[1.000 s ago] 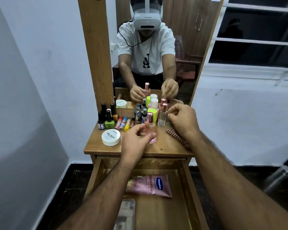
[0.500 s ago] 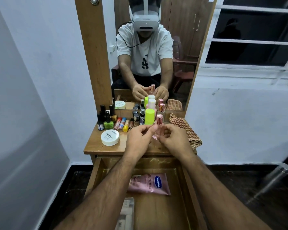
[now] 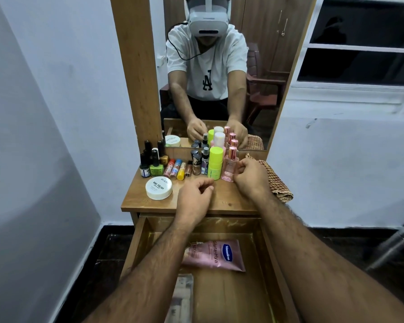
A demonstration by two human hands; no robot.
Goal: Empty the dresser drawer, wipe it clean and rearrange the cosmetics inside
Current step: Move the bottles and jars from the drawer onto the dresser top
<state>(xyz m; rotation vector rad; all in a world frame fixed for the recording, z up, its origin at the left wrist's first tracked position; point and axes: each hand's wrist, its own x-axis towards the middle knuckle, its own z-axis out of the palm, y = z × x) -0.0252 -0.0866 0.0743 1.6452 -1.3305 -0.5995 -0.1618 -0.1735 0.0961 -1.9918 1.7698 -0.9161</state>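
The pink perfume bottle that both hands were turning over a moment ago now stands upright on the counter, just beside the lime-green tube. The right hand lies against its glass side with curled fingers; whether they still pinch it, I cannot tell. The left hand has let go and hovers loosely curled over the wood, holding nothing. That reads as 1 more cosmetic parked in the row, so emptying is nearly done but not finished.

The open drawer below still holds 2 things: a soft pink Vaseline tube lying flat, and a clear plastic packet near the front edge. Its wooden floor looks glossy and streaked.

On the counter, dark-capped nail polish bottles stand at the left, small striped lip balms beside them, and a squat white jar in front. A coarse checked cloth lies crumpled at the right edge, likely for wiping.
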